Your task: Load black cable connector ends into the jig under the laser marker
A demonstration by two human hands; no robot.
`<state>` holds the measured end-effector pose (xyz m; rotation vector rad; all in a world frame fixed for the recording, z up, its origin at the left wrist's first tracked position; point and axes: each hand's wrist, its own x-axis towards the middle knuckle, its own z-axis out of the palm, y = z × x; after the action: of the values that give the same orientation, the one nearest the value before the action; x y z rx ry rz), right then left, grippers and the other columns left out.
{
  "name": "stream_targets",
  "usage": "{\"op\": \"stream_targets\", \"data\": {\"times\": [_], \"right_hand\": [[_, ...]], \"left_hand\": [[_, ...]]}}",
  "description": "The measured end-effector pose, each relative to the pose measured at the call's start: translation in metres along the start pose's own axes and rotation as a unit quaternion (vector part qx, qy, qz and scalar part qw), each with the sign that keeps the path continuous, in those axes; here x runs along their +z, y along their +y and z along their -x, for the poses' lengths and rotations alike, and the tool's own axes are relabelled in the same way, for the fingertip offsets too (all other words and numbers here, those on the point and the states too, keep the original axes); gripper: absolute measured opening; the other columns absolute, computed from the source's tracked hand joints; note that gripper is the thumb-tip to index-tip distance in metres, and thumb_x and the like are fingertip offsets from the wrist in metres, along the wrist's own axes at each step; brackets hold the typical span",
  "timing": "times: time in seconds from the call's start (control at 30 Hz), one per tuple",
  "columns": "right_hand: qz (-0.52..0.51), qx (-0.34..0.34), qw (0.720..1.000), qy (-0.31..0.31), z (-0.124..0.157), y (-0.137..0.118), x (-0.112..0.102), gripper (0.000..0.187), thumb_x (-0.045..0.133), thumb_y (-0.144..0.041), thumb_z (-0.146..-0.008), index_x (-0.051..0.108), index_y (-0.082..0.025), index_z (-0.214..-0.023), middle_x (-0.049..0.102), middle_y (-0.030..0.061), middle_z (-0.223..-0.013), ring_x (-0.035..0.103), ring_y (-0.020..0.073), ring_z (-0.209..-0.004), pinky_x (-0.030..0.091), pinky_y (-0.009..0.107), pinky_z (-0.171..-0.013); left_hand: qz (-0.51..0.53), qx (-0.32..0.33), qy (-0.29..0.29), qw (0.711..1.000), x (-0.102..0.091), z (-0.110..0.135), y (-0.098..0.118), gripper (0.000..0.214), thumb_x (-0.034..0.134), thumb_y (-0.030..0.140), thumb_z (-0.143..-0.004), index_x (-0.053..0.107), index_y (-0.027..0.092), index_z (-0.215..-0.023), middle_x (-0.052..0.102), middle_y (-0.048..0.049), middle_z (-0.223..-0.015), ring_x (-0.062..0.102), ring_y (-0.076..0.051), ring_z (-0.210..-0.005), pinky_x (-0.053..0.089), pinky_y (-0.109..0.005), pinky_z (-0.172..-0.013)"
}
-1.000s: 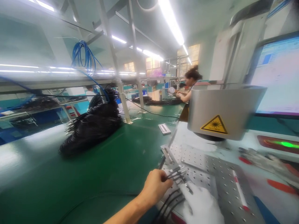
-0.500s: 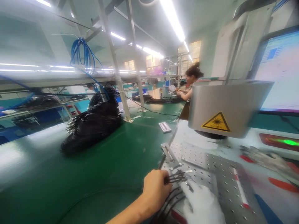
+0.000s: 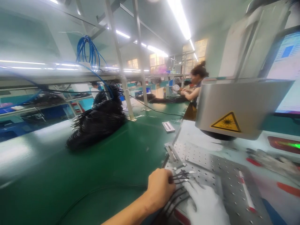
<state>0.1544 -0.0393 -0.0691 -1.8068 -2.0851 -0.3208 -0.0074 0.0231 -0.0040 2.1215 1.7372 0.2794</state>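
Observation:
My bare left hand (image 3: 161, 187) is closed around several black cables (image 3: 179, 178), whose silvery ends stick out to the right past its fingers. More black cable lengths curve up from below between the two hands. My right hand (image 3: 207, 201), in a white glove, is closed on these cables close to their ends; its fingertips are blurred. Both hands are over the left edge of a perforated metal plate (image 3: 226, 175). Just beyond them lies a small slotted metal fixture (image 3: 173, 154).
A laser head (image 3: 239, 109) with a yellow warning triangle overhangs the plate. On the plate is a red-and-white pen (image 3: 247, 192); used gloves (image 3: 274, 161) lie to the right. A black cable heap (image 3: 98, 125) stands on the green table (image 3: 112, 168). Further back, another person (image 3: 195, 86) sits.
The whole view has shifted slightly, so the scene sits further right. Both hands stay at the cables; the right glove's fingers now cover slightly different parts of the cable ends.

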Motion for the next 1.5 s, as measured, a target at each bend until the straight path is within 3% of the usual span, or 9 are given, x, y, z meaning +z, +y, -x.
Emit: {"op": "stream_targets", "data": {"times": [0.17,0.37,0.57,0.67,0.77,0.87,0.97,1.23,1.5], "right_hand": [[0.005,0.035,0.999,-0.040,-0.006,-0.008,-0.010,0.059,0.046,-0.010,-0.073,0.063,-0.028,-0.126,0.067,0.0031,-0.114,0.061,0.0266,-0.089,0.050,0.038,-0.078],[0.018,0.021,0.997,-0.067,-0.011,-0.006,-0.005,0.051,0.049,-0.013,-0.071,0.068,-0.029,-0.116,0.068,0.0053,-0.105,0.061,0.0266,-0.082,0.047,0.040,-0.080],[-0.008,0.028,0.999,-0.023,-0.008,-0.005,-0.001,0.057,0.050,-0.013,-0.069,0.066,-0.031,-0.121,0.066,0.0041,-0.116,0.060,0.0254,-0.087,0.047,0.037,-0.082],[-0.002,0.043,0.999,-0.008,-0.005,-0.006,0.001,0.061,0.050,-0.013,-0.070,0.062,-0.031,-0.127,0.067,0.0051,-0.110,0.060,0.0256,-0.091,0.049,0.034,-0.078],[0.003,0.056,0.998,-0.002,-0.004,-0.006,0.003,0.068,0.049,-0.013,-0.071,0.055,-0.033,-0.135,0.067,0.0056,-0.099,0.060,0.0255,-0.087,0.050,0.034,-0.074],[0.001,0.043,0.999,-0.001,-0.006,-0.005,0.003,0.072,0.050,-0.012,-0.069,0.053,-0.036,-0.137,0.065,0.0044,-0.111,0.059,0.0257,-0.088,0.049,0.038,-0.081],[-0.001,0.030,1.000,0.000,-0.007,-0.004,0.005,0.071,0.051,-0.013,-0.068,0.055,-0.036,-0.135,0.061,0.0029,-0.125,0.058,0.0268,-0.091,0.049,0.040,-0.084],[0.007,0.038,0.999,0.011,-0.001,-0.001,0.015,0.064,0.054,-0.015,-0.068,0.060,-0.035,-0.129,0.058,0.0041,-0.131,0.058,0.0296,-0.095,0.049,0.043,-0.087],[0.020,0.030,0.999,0.004,-0.002,-0.003,0.015,0.065,0.053,-0.010,-0.067,0.062,-0.031,-0.128,0.058,0.0059,-0.131,0.058,0.0276,-0.094,0.051,0.041,-0.083]], "left_hand": [[0.014,-0.004,-0.005,1.000,0.001,-0.001,-0.001,0.014,0.054,0.022,-0.064,0.067,0.023,-0.068,0.071,-0.0028,-0.073,0.060,-0.018,-0.070,0.028,-0.028,-0.058],[0.034,-0.014,-0.031,0.999,0.004,-0.003,-0.003,0.013,0.056,0.020,-0.063,0.068,0.023,-0.067,0.068,-0.0021,-0.070,0.056,-0.017,-0.068,0.029,-0.028,-0.059],[0.152,0.004,-0.050,0.987,-0.006,-0.003,-0.005,0.010,0.063,0.028,-0.069,0.068,0.020,-0.070,0.057,0.0027,-0.062,0.046,-0.012,-0.061,0.030,-0.025,-0.057],[0.228,0.033,-0.024,0.973,-0.009,-0.002,-0.006,0.014,0.063,0.032,-0.074,0.066,0.019,-0.070,0.055,0.0037,-0.066,0.046,-0.011,-0.065,0.032,-0.023,-0.061],[0.238,0.044,0.001,0.970,-0.010,-0.002,-0.006,0.016,0.060,0.028,-0.075,0.062,0.017,-0.063,0.052,0.0041,-0.065,0.044,-0.010,-0.064,0.030,-0.023,-0.061],[0.242,0.019,-0.014,0.970,-0.013,-0.005,-0.004,0.010,0.060,0.027,-0.074,0.067,0.019,-0.073,0.048,0.0064,-0.057,0.041,-0.010,-0.058,0.028,-0.024,-0.058],[0.226,0.005,-0.010,0.974,-0.016,-0.007,-0.002,0.014,0.061,0.029,-0.074,0.070,0.021,-0.081,0.050,0.0067,-0.056,0.043,-0.011,-0.057,0.029,-0.024,-0.060],[0.101,-0.002,0.032,0.994,-0.003,-0.009,-0.002,0.019,0.055,0.031,-0.078,0.066,0.021,-0.066,0.058,0.0027,-0.059,0.043,-0.011,-0.058,0.024,-0.026,-0.059],[-0.046,0.010,0.004,0.999,-0.004,-0.008,0.007,0.031,0.045,0.034,-0.088,0.068,0.020,-0.073,0.073,-0.0090,-0.079,0.067,-0.022,-0.076,0.029,-0.030,-0.060]]}}
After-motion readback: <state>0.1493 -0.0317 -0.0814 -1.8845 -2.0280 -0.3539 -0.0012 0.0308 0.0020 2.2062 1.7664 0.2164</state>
